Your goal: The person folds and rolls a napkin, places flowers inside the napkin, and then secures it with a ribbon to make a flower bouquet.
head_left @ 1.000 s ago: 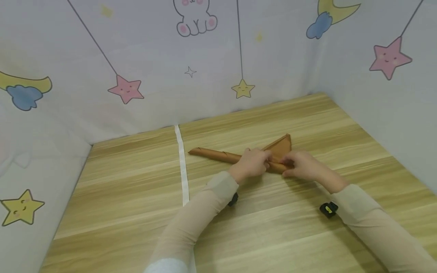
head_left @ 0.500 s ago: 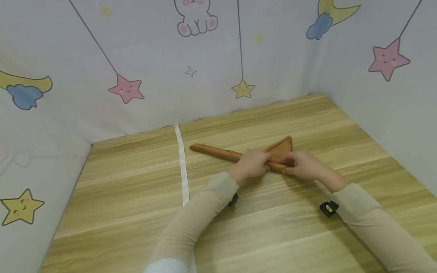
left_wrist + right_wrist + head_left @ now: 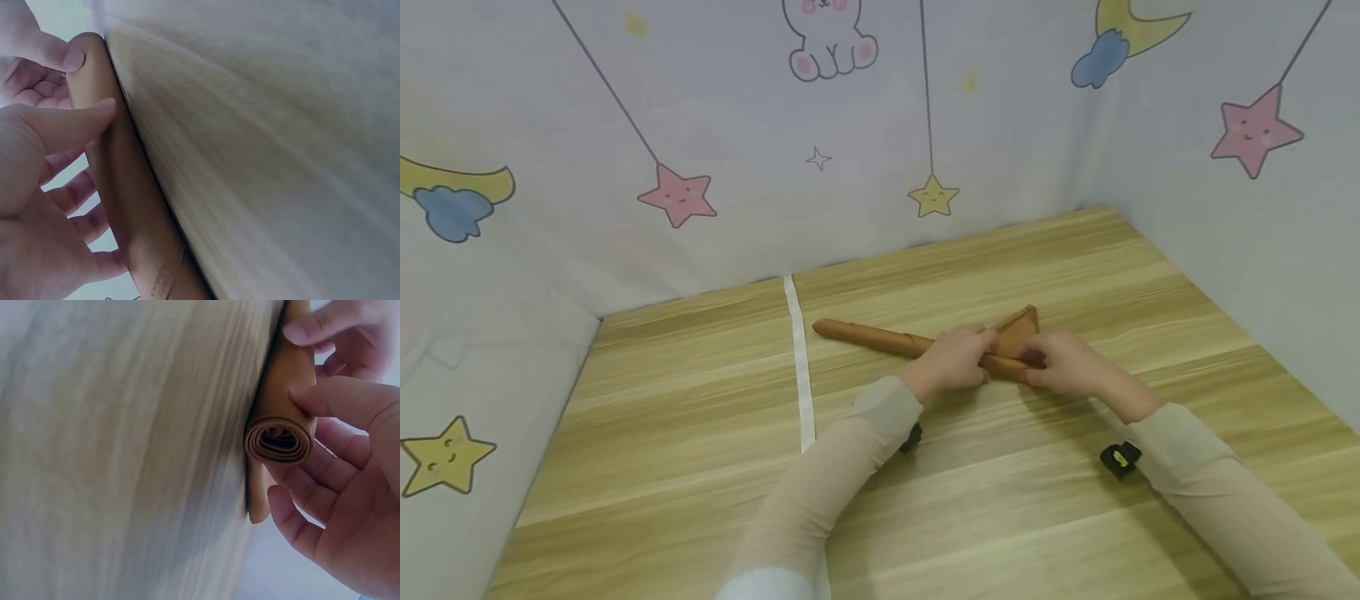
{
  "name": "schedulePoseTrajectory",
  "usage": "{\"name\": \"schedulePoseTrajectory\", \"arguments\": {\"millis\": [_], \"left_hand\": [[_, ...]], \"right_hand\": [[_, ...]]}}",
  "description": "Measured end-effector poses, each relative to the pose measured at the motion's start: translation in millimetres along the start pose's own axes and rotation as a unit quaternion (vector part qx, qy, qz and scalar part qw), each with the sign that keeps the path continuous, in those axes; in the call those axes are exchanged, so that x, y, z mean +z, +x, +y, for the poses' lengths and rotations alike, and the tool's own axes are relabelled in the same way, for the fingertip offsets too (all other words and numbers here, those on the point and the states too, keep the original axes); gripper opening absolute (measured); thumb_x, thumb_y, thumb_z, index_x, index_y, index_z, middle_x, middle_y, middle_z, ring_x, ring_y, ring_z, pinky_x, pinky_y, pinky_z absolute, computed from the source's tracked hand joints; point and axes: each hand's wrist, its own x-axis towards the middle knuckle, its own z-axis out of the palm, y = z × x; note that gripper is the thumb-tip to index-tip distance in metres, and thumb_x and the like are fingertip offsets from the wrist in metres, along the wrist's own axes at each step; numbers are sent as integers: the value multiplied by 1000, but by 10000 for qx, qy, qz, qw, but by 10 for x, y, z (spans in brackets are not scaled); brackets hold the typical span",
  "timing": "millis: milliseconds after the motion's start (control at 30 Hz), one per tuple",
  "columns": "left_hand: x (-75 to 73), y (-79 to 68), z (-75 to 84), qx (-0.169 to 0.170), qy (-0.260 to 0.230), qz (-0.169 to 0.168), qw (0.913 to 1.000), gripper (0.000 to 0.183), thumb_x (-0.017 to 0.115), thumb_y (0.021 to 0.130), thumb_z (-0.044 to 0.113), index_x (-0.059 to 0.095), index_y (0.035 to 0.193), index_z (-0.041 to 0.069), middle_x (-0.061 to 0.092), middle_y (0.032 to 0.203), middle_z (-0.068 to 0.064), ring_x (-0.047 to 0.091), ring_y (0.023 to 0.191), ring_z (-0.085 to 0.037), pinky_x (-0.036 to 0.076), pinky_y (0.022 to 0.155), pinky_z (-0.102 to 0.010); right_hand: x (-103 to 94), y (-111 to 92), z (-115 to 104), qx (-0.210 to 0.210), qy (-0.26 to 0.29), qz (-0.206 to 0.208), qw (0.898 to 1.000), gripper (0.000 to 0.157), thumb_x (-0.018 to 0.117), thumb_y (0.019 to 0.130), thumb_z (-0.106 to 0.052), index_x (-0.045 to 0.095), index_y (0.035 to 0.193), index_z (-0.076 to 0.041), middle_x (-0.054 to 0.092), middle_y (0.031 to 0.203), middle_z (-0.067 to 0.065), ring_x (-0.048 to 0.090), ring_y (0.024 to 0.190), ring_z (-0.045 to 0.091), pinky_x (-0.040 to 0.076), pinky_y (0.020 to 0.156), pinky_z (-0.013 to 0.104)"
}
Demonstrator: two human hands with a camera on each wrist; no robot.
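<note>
While the brown cloth lies mostly rolled on the wood-grain table, its pointed flap sticks out on the far side. L hand is clamped round it; R hand pinches its R end w/ thumb & fingers. White strip runs just beside its L tip; cartoon-print wall behind.

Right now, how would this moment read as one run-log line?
left hand: holds roll | right hand: holds roll near coiled end | roll: brown, on table | flap: unrolled, beyond roll
</note>
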Motion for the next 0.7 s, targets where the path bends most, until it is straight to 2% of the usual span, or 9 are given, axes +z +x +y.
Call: {"name": "schedulePoseTrajectory", "arguments": {"millis": [267,500,700], "left_hand": [[14,7,13,-1,154,-3,9999,26,61,94,14,62,120,14,64,121,1,54,117,-20,38,100,-51],[35,28,-11,-80,-9,13,10000,26,60,95,14,62,121,14,64,121,0,54,118,-20,38,100,-52],[39,37,-14,-142,-281,-56,9995,27,59,95,13,56,122,13,63,121,-1,54,117,-20,40,99,-51]], "right_hand": [[-13,-39,-3,58,126,-53,9999,24,66,86,-6,65,107,5,69,99,17,65,92,31,53,77,46],[2,-32,-54,-102,-55,122,9999,29,77,75,-3,66,101,3,68,93,11,63,85,26,52,75,43],[5,-37,-41,-173,-55,51,9998,24,71,79,1,65,102,3,69,91,11,64,80,21,53,69,38]]}}
